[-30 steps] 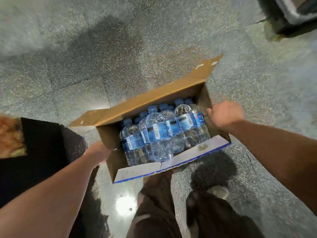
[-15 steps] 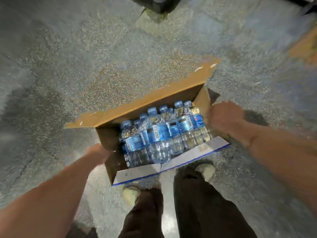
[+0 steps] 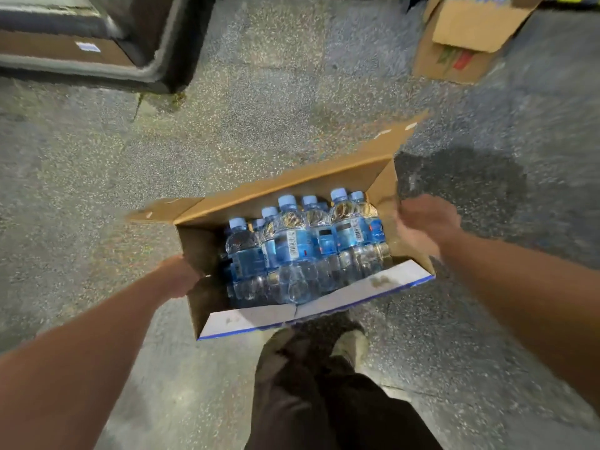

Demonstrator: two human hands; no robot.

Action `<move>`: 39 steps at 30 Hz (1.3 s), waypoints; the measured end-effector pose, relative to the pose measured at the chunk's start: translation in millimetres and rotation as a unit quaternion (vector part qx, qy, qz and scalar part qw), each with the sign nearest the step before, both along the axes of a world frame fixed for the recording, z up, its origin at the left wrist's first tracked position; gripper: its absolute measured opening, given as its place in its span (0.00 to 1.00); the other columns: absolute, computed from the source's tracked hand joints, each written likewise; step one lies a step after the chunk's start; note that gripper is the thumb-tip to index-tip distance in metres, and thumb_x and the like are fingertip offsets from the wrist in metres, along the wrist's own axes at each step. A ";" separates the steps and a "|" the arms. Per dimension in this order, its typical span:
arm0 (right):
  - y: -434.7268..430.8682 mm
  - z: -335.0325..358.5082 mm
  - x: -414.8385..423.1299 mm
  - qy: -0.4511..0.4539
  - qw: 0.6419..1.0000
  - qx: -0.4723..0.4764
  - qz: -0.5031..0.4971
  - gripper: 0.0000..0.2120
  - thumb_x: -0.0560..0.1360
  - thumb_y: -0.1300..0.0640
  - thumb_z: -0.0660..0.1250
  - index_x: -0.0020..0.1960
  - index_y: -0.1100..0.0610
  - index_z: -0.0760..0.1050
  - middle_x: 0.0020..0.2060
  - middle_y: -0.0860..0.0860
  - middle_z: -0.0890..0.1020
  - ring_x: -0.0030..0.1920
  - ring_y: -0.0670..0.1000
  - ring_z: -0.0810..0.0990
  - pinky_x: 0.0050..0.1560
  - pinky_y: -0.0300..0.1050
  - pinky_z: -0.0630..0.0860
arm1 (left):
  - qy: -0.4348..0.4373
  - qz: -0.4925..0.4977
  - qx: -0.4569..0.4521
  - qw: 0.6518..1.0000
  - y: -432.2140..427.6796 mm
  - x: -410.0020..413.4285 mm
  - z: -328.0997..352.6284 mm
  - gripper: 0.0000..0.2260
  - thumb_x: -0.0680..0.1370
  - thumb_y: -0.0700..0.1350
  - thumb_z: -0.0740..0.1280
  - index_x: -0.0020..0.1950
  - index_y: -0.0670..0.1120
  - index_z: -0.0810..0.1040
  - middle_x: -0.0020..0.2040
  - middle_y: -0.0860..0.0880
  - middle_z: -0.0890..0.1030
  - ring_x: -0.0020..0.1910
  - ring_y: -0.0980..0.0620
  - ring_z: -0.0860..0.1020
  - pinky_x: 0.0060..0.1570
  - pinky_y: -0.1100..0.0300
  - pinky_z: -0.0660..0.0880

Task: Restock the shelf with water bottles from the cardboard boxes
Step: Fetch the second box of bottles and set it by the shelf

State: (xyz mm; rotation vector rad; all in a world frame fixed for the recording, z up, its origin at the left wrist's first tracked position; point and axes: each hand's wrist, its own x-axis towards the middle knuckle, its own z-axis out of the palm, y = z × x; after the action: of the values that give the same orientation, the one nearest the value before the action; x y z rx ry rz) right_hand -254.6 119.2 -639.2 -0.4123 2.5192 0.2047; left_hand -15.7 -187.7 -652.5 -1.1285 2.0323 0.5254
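Above the speckled floor [image 3: 292, 92], at the centre of view, an open cardboard box [image 3: 292, 186] packed with water bottles [image 3: 292, 248] hangs between both hands. The left hand [image 3: 180, 276] grips its 9 o'clock end, fingers hidden behind the wall. The blurred right hand [image 3: 422, 225] clasps the 3 o'clock end. A second box [image 3: 467, 37] sits at 1 o'clock.

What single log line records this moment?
box: open, bottles inside | left hand: on left end | right hand: on right end, blurred | second box: floor, far right
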 end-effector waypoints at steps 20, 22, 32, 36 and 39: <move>129.2 9.5 -186.1 0.074 0.974 0.054 -0.208 0.18 0.80 0.47 0.55 0.53 0.56 0.80 0.49 0.56 0.82 0.50 0.59 0.81 0.40 0.47 0.72 | -0.056 -0.424 -0.068 0.901 52.5 -347.7 -21.2 0.18 0.82 0.47 0.53 0.67 0.43 0.73 0.65 0.43 0.76 0.64 0.45 0.75 0.59 0.56 0.72; 144.3 4.0 -204.0 0.066 0.971 0.064 -0.223 0.20 0.80 0.45 0.54 0.54 0.57 0.79 0.50 0.56 0.81 0.51 0.59 0.80 0.40 0.47 0.72 | -0.067 -0.426 -0.080 0.899 66.3 -374.8 -17.8 0.17 0.82 0.46 0.53 0.67 0.43 0.73 0.65 0.43 0.76 0.64 0.46 0.74 0.58 0.57 0.72; 250.6 -2.5 -315.7 0.035 0.975 0.053 -0.215 0.17 0.80 0.49 0.55 0.57 0.57 0.78 0.53 0.56 0.81 0.54 0.58 0.80 0.42 0.47 0.72 | -0.076 -0.412 -0.085 0.904 173.4 -480.5 -9.4 0.16 0.81 0.46 0.55 0.61 0.42 0.77 0.60 0.44 0.79 0.60 0.46 0.77 0.49 0.61 0.70; 295.5 1.8 -360.4 0.041 0.977 0.070 -0.198 0.18 0.81 0.49 0.54 0.59 0.57 0.77 0.56 0.56 0.79 0.56 0.59 0.78 0.43 0.49 0.73 | -0.057 -0.367 -0.063 0.926 218.6 -521.2 -14.7 0.15 0.81 0.46 0.57 0.62 0.41 0.76 0.60 0.43 0.79 0.59 0.45 0.77 0.52 0.58 0.72; 328.5 1.2 -389.0 0.048 0.974 0.080 -0.206 0.19 0.81 0.46 0.53 0.58 0.56 0.78 0.55 0.56 0.80 0.55 0.59 0.79 0.42 0.48 0.71 | -0.051 -0.339 -0.057 0.938 250.8 -554.7 -17.5 0.15 0.81 0.49 0.59 0.61 0.42 0.77 0.58 0.43 0.79 0.56 0.46 0.78 0.49 0.59 0.72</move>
State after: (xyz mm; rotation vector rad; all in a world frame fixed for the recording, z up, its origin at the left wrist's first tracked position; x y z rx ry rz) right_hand -643.5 447.7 -638.0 0.1918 2.5919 0.2667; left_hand -570.5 63.1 -669.9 -0.4376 2.2049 -0.0027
